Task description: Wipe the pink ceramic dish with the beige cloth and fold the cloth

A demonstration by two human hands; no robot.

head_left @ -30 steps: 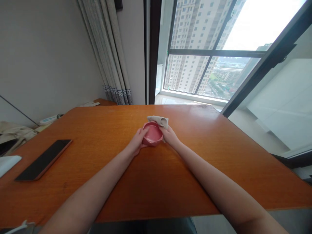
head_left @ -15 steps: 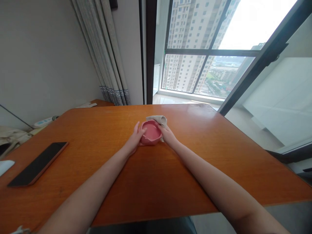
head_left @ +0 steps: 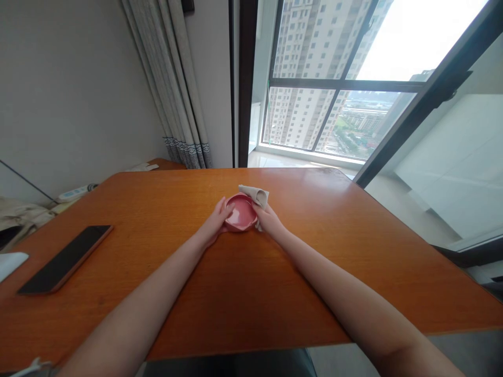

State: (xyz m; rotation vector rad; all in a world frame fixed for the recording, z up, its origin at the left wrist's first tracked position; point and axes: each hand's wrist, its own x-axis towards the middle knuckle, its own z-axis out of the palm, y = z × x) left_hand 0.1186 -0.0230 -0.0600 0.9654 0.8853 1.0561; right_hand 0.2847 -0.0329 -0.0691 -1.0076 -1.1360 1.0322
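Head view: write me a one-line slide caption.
Pink bowl held between left grip and right grip, beige cloth also in the right, at a wooden table near a window.

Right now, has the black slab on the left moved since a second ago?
No: the black slab keeps its place against the table's far-left corner; only the view shifted.

At my twelve o'clock I have a pink bowl (head_left: 241,214), with a grey-beige cloth (head_left: 257,196) at its one o'clock, against an orange-brown worktop (head_left: 243,303) faintly streaked with grain. Towards ten o'clock I see a black device (head_left: 66,259) edged in copper-pink; at eleven, a grey curtain (head_left: 168,78) banded in navy and white.
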